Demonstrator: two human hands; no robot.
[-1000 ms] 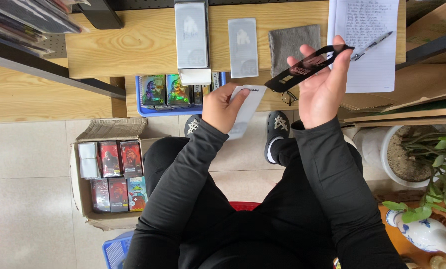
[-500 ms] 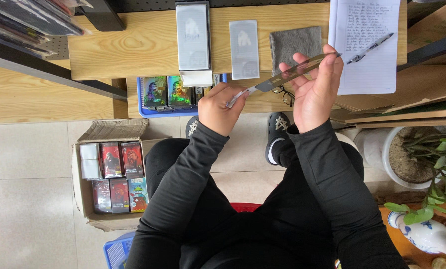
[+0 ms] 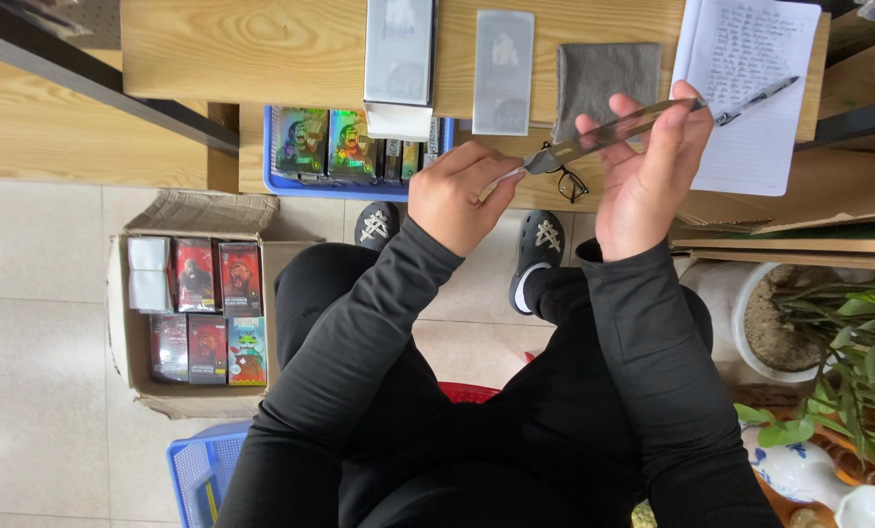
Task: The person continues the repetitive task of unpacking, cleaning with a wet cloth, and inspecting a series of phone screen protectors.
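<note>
While the left hand (image 3: 454,198) pinches a small white tab at one end, the right hand (image 3: 645,171) grips the far end of a thin glass strip (image 3: 608,135), held edge-on above a wooden desk (image 3: 261,49). Beyond lie a grey cloth (image 3: 604,73), a pen (image 3: 755,101) on a notebook (image 3: 750,59), and two flat packages (image 3: 501,68).

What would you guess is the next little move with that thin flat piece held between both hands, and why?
Probably pulling the white tab further: the left hand pinches it at the end of the thin flat sheet, which the right hand holds edge-on above the desk.
</note>
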